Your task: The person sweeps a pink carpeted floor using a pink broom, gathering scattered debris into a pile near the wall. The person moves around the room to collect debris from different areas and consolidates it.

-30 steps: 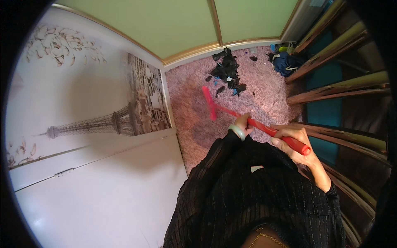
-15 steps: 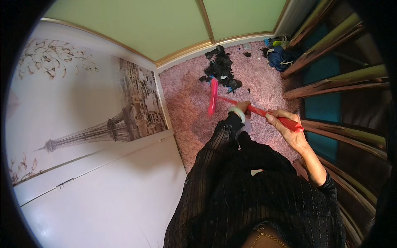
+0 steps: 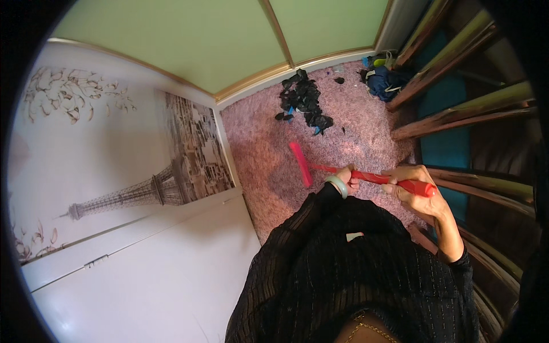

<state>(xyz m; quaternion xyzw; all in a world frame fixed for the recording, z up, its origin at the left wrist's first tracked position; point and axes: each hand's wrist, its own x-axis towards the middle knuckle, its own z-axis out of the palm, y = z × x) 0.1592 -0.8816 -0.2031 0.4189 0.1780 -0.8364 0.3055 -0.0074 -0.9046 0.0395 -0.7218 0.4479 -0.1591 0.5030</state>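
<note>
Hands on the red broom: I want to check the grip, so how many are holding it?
2. The left hand grips the red broom partway down the handle; the right hand holds it near the top end.

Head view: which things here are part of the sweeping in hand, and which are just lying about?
In use:
- red broom, head on the pink carpet
- left hand and right hand, both gripping its handle
- pile of dark scraps ahead of the broom head

Lying about:
- blue bundle in the corner
- tower-print panel
- wooden slats
</note>
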